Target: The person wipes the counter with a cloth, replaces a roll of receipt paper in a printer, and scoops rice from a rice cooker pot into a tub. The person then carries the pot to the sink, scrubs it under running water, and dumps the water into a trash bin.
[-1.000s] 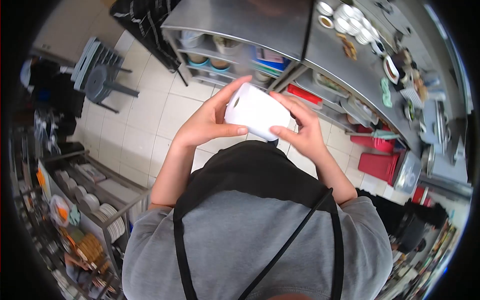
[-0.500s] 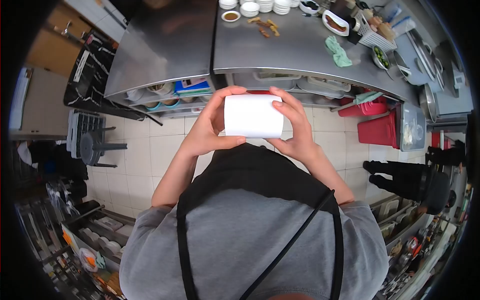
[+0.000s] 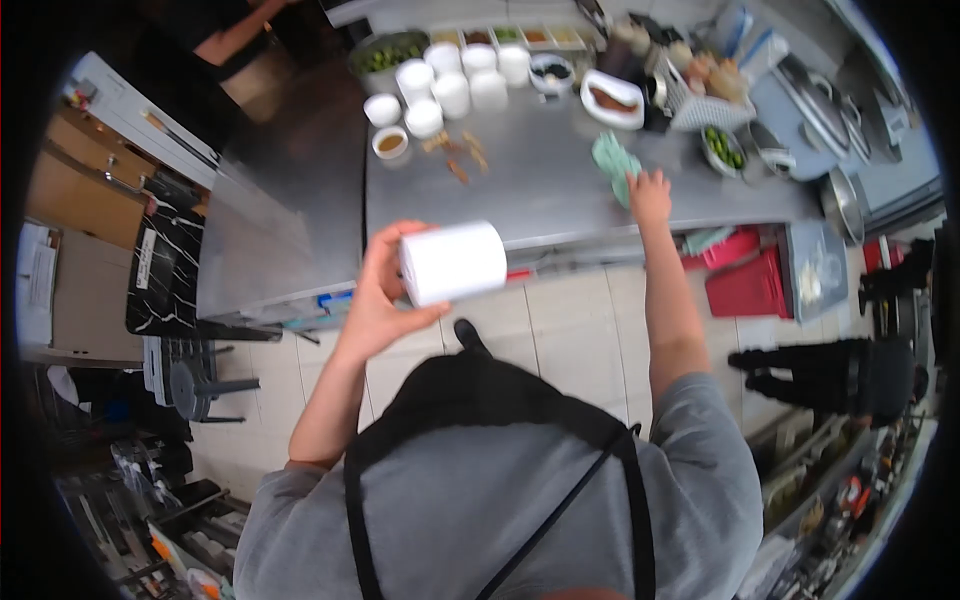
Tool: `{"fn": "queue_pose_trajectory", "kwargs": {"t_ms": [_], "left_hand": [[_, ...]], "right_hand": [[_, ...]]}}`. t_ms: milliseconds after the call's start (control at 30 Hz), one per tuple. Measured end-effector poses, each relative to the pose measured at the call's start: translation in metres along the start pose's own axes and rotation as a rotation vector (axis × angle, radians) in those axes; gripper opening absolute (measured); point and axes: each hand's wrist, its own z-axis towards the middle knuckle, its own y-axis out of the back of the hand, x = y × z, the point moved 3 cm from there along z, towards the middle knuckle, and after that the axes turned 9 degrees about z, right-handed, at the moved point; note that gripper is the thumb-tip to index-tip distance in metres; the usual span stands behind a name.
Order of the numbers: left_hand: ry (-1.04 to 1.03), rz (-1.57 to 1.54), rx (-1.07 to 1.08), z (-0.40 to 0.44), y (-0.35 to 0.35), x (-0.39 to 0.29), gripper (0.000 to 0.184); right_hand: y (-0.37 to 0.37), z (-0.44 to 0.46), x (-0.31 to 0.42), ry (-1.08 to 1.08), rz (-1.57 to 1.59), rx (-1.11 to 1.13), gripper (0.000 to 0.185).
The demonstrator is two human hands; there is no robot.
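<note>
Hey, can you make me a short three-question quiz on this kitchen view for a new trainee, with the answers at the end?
1. Which hand holds the white roll?
2. True or false: the right hand is inside the red bin.
3. What is in the small bowl beside the loose brown pieces on the metal counter? A: green peppers. B: brown liquid. C: white rice.

Key:
1. The left hand.
2. False; it is at the green cloth on the counter.
3. B.
</note>
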Motion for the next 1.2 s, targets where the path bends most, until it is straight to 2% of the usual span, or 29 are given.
{"fn": "queue_pose_trajectory", "kwargs": {"t_ms": [33,67,200,267,300,333,367,433,467,500,567,633,700,733,800,833,867,900,1033,1100,1133,1200], "left_hand": [[0.016,0.012,0.003,0.010,0.005,0.001,0.071],[-0.006,0.053,0.025,0.021,0.010,0.002,0.071],[-0.019,0.066,0.021,0.069,0.038,0.013,0.072],[-0.065,0.056,-0.003,0.093,0.049,0.016,0.073],[-0.085,0.027,0.000,0.104,0.052,0.014,0.071],[-0.073,0.025,0.003,0.114,0.054,0.013,0.071],[-0.151,0.085,-0.021,0.124,0.056,0.009,0.070],[-0.306,0.167,-0.053,0.139,0.059,0.006,0.067],[-0.295,0.165,-0.048,0.147,0.061,0.007,0.067],[-0.379,0.222,-0.059,0.152,0.062,0.005,0.067],[-0.464,0.329,-0.081,0.154,0.058,0.000,0.067],[-0.483,0.341,-0.053,0.157,0.053,0.002,0.068],[-0.508,0.357,-0.021,0.158,0.046,0.003,0.069],[-0.512,0.387,-0.026,0.158,0.043,0.003,0.069],[-0.514,0.419,-0.039,0.157,0.036,0.001,0.069],[-0.395,0.233,-0.077,0.157,0.036,0.002,0.070],[-0.274,0.046,-0.121,0.155,0.038,0.005,0.071],[-0.268,0.048,-0.136,0.154,0.040,0.009,0.071],[-0.124,0.048,-0.181,0.154,0.053,0.018,0.072],[-0.090,0.073,-0.166,0.157,0.057,0.013,0.073],[-0.061,0.167,-0.165,0.157,0.059,0.009,0.071],[-0.025,0.257,-0.161,0.157,0.057,0.003,0.069]], "right_hand": [[-0.025,0.004,-0.010,0.041,-0.041,-0.064,0.028],[-0.044,0.006,-0.014,-0.040,0.016,0.119,0.023],[-0.054,0.019,-0.009,-0.177,0.092,0.187,0.018],[-0.050,0.028,-0.006,-0.294,0.211,0.345,0.028],[-0.048,0.034,-0.001,-0.294,0.209,0.348,0.028],[-0.045,0.035,0.005,-0.264,0.097,0.337,0.037],[-0.043,0.032,0.010,-0.238,-0.013,0.331,0.048],[0.000,0.035,0.054,-0.159,0.004,0.134,0.060],[0.006,0.046,0.071,-0.050,0.277,0.074,0.064],[0.016,0.053,0.087,0.061,0.548,0.013,0.068],[0.083,0.052,0.163,0.000,1.280,0.312,0.068],[0.126,0.044,0.210,0.121,1.775,0.488,0.062],[0.146,0.042,0.240,0.315,1.951,0.519,0.058],[0.146,0.043,0.243,0.321,1.955,0.512,0.058],[0.140,0.045,0.251,0.341,1.751,0.610,0.060],[0.134,0.044,0.254,0.344,1.754,0.618,0.060],[0.130,0.043,0.256,0.430,1.671,0.465,0.058],[0.130,0.042,0.258,0.513,1.581,0.317,0.056],[0.146,0.052,0.264,0.561,1.443,0.293,0.042],[0.161,0.065,0.262,0.850,1.222,0.167,0.026],[0.165,0.067,0.265,0.849,1.225,0.174,0.026],[0.175,0.064,0.273,1.039,1.067,0.040,0.018]]}}
